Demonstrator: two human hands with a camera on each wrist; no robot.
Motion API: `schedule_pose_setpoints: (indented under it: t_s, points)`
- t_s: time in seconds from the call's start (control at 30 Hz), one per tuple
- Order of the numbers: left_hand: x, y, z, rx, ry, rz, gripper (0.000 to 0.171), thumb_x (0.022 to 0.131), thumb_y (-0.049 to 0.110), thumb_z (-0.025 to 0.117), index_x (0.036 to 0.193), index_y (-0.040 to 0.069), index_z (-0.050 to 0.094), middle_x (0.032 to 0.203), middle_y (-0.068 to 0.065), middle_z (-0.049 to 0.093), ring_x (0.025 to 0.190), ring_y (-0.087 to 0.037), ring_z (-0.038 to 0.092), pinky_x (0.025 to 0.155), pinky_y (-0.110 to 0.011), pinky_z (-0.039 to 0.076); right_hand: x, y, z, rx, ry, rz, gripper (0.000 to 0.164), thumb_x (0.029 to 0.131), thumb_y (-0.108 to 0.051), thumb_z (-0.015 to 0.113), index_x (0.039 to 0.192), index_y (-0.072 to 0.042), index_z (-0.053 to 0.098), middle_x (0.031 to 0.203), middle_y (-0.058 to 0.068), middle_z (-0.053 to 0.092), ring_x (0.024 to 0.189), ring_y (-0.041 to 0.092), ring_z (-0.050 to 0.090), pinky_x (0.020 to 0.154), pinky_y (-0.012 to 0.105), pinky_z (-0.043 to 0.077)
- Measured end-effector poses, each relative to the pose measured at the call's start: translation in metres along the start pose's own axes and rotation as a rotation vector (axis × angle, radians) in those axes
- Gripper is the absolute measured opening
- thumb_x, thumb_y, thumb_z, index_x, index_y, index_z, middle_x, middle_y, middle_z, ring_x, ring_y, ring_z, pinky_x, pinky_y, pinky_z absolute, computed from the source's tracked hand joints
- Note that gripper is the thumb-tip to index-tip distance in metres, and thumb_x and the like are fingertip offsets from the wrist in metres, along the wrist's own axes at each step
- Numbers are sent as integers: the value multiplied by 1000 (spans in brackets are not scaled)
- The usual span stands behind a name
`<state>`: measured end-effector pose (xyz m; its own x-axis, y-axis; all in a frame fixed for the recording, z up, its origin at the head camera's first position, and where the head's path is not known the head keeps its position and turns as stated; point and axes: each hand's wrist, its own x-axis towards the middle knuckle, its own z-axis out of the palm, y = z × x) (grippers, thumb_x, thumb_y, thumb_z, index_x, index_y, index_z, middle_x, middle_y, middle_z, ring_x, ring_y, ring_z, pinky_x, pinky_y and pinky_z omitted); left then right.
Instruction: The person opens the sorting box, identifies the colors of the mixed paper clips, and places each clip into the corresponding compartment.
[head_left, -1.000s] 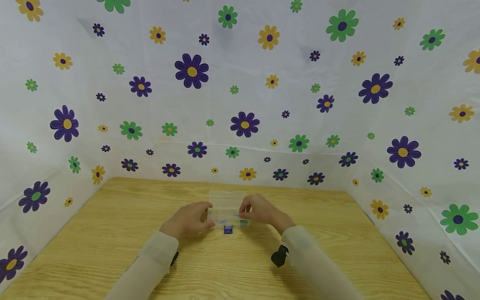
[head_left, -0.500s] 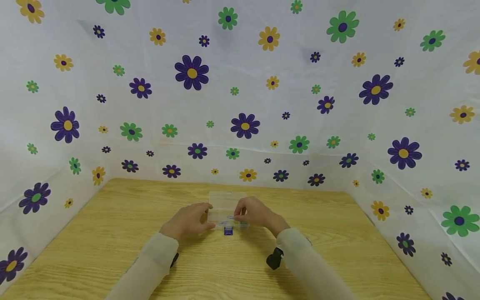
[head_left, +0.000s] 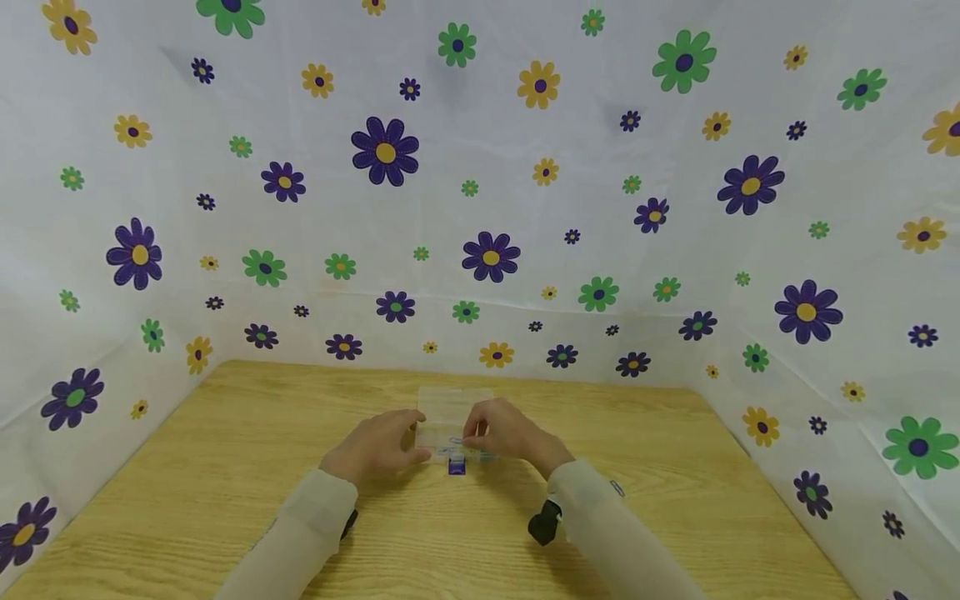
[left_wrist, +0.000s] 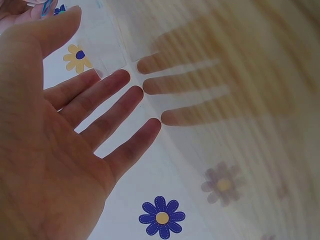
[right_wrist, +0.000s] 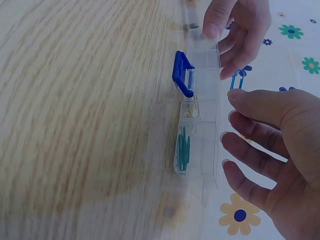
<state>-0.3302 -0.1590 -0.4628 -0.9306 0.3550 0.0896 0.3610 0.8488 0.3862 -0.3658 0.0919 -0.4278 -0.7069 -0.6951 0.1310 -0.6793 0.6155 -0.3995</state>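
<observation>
A clear plastic compartment box [head_left: 431, 435] stands on the table with its lid [head_left: 450, 402] raised behind it and its blue latch [right_wrist: 180, 70] hanging at the front. My left hand [head_left: 378, 442] holds the box's left end, thumb in front and fingers behind; its fingers look fairly straight in the left wrist view. Between thumb and index finger, my right hand [head_left: 502, 427] pinches a blue paper clip [right_wrist: 237, 80] above the box. Green paper clips [right_wrist: 184, 150] lie in one end compartment, pale ones [right_wrist: 190, 109] in the compartment beside it. The other compartments' contents are unclear.
The wooden table [head_left: 450, 550] meets a white flowered cloth [head_left: 442, 200] at the back and sides. A small oblong loop [head_left: 617, 488] shows beside the right sleeve. Dark wrist cameras [head_left: 545, 523] hang under the forearms.
My right hand has moved left over the box with the blue paper clip. The left hand stays on the box's end. The small loop by the right sleeve has come into view.
</observation>
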Motion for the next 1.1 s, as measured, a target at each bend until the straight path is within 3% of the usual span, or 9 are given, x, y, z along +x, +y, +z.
schedule_pose_setpoints:
  t_s: [0.4,0.8,1.1]
  points:
    - [0,1,0,1,6,5,61,95,46,72,143,12,58,145,-8,62,138,-31,57,117,-52,46,1,-6,2,-6,-8,-32,4,92,-12,78,88,-10,78,91,2,75,79,8,64,72,18,53]
    - [1,2,0,-4,9,4,60,95,44,73,142,11,58,143,-7,64,136,-31,59,116,-52,47,7,-10,8,-20,-30,0,6,93,-12,77,87,-11,78,90,0,75,75,4,59,68,17,51]
    - [2,1,1,9,21,17,59,93,44,74,140,11,59,132,-5,69,128,-29,63,113,-50,49,11,-9,12,-54,-49,2,5,93,-12,77,88,-12,79,90,0,75,74,3,59,68,17,52]
